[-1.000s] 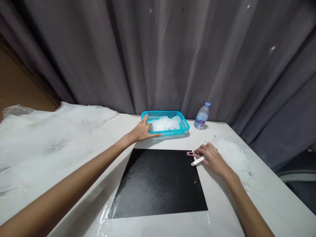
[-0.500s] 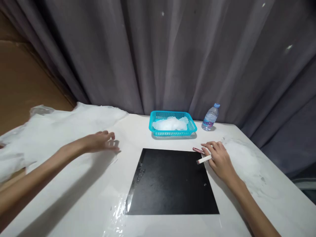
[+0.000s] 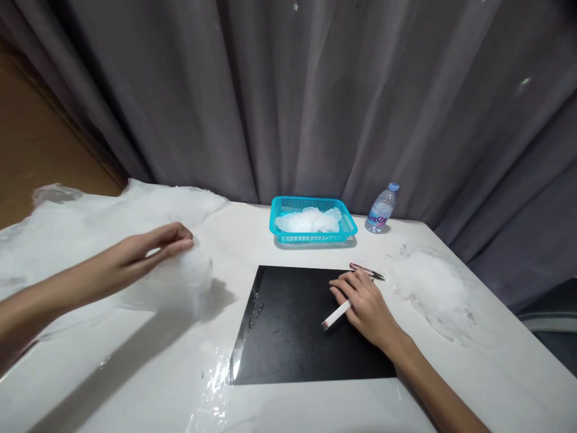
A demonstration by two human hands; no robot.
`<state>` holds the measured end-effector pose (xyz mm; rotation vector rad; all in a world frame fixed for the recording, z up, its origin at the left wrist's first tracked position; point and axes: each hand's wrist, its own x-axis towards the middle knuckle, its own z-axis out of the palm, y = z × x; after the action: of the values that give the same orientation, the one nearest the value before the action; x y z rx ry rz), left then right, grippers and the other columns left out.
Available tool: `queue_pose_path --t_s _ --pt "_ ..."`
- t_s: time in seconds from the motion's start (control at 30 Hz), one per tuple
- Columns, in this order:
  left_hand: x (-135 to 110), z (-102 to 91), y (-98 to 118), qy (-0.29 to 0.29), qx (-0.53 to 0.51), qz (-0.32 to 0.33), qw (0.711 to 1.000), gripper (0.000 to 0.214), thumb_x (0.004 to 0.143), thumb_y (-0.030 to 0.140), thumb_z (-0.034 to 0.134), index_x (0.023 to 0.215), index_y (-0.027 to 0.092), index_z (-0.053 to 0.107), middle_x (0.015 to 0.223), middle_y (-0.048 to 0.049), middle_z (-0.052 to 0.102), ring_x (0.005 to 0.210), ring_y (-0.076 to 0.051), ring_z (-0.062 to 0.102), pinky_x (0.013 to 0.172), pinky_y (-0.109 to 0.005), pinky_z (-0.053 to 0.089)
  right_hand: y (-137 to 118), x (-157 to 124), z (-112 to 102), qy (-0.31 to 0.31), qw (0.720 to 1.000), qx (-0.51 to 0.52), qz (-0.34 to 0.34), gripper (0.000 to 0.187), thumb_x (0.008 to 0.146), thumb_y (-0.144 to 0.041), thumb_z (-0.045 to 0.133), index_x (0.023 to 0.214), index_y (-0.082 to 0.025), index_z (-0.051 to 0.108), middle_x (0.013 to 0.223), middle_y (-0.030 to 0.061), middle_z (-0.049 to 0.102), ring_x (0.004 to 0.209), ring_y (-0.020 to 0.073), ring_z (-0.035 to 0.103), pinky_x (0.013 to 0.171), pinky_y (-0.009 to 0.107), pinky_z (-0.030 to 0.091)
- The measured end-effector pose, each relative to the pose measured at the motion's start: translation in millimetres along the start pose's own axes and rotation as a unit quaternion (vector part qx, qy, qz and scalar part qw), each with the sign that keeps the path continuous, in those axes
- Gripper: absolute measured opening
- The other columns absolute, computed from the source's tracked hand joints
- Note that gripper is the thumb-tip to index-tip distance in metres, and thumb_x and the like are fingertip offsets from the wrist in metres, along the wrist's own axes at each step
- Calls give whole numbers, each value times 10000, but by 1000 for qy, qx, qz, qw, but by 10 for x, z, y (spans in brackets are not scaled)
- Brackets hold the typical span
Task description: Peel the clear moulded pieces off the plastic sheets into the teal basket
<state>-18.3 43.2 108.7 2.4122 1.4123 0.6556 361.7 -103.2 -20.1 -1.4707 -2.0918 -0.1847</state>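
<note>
My left hand [image 3: 160, 248] is closed in a pinch on the near edge of a large heap of white fluffy filling [image 3: 108, 219], and a thin veil of it hangs from the fingertips above the table. My right hand [image 3: 360, 297] holds a slim white stick [image 3: 336, 315] with a dark and reddish end, its kind not clear. That hand is over the right side of a black rectangular mat [image 3: 283, 331]. Just beyond its fingers lies a pair of pink-handled tweezers or a similar pointed tool [image 3: 367, 270], partly covered by the hand.
A turquoise basket [image 3: 313, 239] with white filling in it stands at the back, beside a water bottle [image 3: 381, 210]. A flatter pile of white filling [image 3: 435, 285] lies at the right. Shiny clear film [image 3: 214, 385] is left of the mat. A grey curtain [image 3: 288, 108] hangs behind the table.
My left hand has gone from spread fingers to a pinch, lifting the filling's edge. My right hand has moved left over the mat with the white stick, uncovering more of the pink tool.
</note>
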Motion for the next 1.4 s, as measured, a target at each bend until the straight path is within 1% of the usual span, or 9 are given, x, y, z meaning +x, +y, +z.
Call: queue_pose_path --t_s 0.13,0.3,0.47,0.63,0.83,1.0,1.2,1.33,1.4 --pt "40 -122 319 -37 -85 72 993 397 1029 538 444 957 176 589 796 24 576 750 -122 511 710 -214 401 -200 21 -4 -26 994 107 24 229 1084 -309 488 1185 -221 674 1078 95 707 989 270 612 908 450 522" --pt "114 379 916 -37 -143 180 972 268 1077 431 438 994 205 554 868 -7 589 755 -157 537 711 -267 405 -463 66 36 -49 963 252 80 447 1058 -449 529 1453 -242 527 1139 84 673 1004 249 590 915 401 516" --pt "235 878 1179 -67 -126 203 969 270 1077 457 425 1008 223 541 838 -18 586 740 -209 552 736 -330 385 -518 92 38 -55 906 381 177 339 1014 -533 574 1017 -208 671 851 6 547 781 177 526 727 292 465" --pt "399 1081 962 -128 -131 210 960 362 1071 503 416 985 223 629 862 -35 604 885 -255 555 904 -384 382 -330 70 -39 -72 838 475 258 327 992 -511 620 893 -200 603 782 -25 529 720 144 499 662 253 417" --pt "510 1279 459 -326 -117 187 919 461 814 646 757 949 215 664 1063 -61 625 1055 -282 561 950 -364 412 80 74 -233 -34 871 399 285 375 960 -533 633 811 -190 613 761 -10 561 718 163 516 661 259 410" --pt "453 1464 366 -353 -104 130 921 572 805 608 773 1140 203 548 946 -30 576 853 -221 569 744 -307 434 280 50 -309 -60 882 363 294 353 971 -518 603 977 -180 707 885 24 664 829 208 587 773 297 445" --pt "494 1208 508 -344 -87 118 927 361 883 463 667 752 220 434 726 20 451 645 -160 441 601 -287 339 377 84 -119 -5 916 323 239 218 928 -364 619 984 -215 768 982 69 694 982 269 623 894 378 459" --pt "202 755 930 -187 -39 166 967 153 966 274 515 840 220 449 828 -5 518 679 -162 492 646 -300 357 476 173 44 89 925 288 230 191 838 -267 635 954 -226 781 1048 90 667 1070 291 588 957 423 451" --pt "-44 648 1183 -180 -52 197 962 87 988 249 494 905 224 497 886 -11 578 688 -158 548 649 -291 395 511 190 68 87 923 292 236 230 828 -250 613 979 -220 784 1034 84 672 1026 271 599 924 402 469"
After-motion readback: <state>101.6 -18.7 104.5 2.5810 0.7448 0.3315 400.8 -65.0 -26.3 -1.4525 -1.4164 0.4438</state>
